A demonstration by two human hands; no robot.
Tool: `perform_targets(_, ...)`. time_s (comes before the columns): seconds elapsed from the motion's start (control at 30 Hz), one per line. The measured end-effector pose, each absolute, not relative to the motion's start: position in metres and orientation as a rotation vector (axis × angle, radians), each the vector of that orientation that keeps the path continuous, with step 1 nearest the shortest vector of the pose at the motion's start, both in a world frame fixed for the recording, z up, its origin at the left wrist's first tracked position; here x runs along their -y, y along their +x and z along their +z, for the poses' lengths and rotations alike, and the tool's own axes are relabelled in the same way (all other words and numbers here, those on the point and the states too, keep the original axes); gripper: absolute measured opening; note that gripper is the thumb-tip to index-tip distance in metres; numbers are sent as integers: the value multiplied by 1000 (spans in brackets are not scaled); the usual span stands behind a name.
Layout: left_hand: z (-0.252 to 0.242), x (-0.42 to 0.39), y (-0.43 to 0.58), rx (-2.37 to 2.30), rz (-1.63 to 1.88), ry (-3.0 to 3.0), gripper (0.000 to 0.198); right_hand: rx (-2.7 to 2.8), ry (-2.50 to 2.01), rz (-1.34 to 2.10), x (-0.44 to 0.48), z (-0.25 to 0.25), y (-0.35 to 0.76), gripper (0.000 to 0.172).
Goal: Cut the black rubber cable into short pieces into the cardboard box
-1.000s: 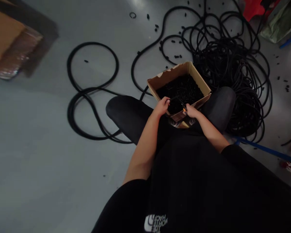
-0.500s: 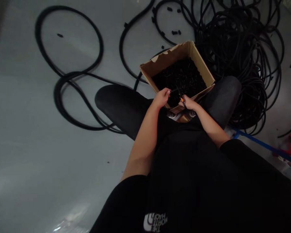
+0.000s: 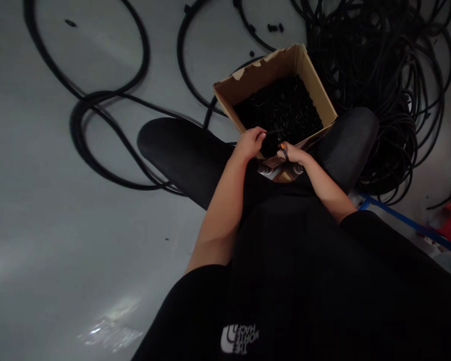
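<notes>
left grip (image 3: 250, 144) closed on black cord (image 3: 272, 133) | right grip (image 3: 293, 154) closed on scissors (image 3: 283, 146) | over carton (image 3: 263, 66)

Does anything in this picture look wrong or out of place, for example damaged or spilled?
Yes, two things. The far rim of the cardboard box is torn, with its surface paper peeled away in patches. Also, small black pieces lie loose on the floor beyond the box, which looks like a spill.
</notes>
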State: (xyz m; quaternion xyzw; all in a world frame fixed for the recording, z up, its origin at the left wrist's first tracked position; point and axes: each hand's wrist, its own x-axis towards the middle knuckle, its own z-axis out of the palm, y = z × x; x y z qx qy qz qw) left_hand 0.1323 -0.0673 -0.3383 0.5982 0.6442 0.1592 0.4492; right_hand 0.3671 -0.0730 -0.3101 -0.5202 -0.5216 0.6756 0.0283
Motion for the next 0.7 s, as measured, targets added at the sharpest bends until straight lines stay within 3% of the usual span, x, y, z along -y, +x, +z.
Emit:
perform_targets(0.43, -341, 66, 132, -1618, 402, 1493, 27, 1582, -1637, 2120, 74, -315, 369, 35)
perform_targets(0.7, -344, 66, 131, -1636, 361, 1522, 33, 1586, -1569, 2162, 76, -309, 367, 42)
